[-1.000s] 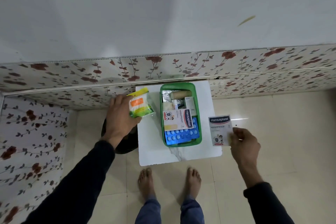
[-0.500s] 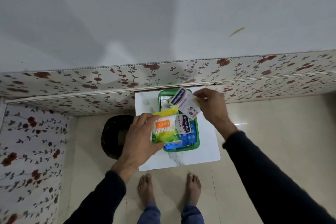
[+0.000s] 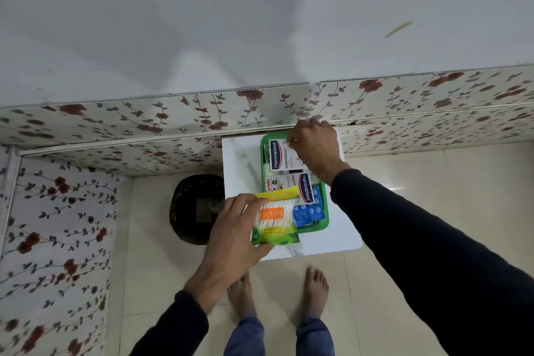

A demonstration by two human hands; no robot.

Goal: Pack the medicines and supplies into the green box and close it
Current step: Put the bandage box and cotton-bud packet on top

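The green box [image 3: 326,211] stands open on a small white table [image 3: 239,165]. Inside lie a Hansaplast packet [image 3: 303,186] and blue blister strips [image 3: 310,212]. My right hand [image 3: 313,147] is over the box's far end, fingers pinched on a second Hansaplast packet [image 3: 278,156] that lies flat in the box there. My left hand [image 3: 234,228] holds a yellow-and-green packet of cotton swabs [image 3: 274,218] over the box's near left corner. Other contents are hidden under the packets.
A dark round object [image 3: 196,208] sits on the floor left of the table. A flower-patterned wall panel [image 3: 144,130] runs behind the table and along the left. My bare feet [image 3: 316,289] stand on the pale tiles in front.
My right hand carried the Hansaplast packet from beside the table into the box's far end. My left hand brought the cotton swab packet from the table's left to the box's near corner.
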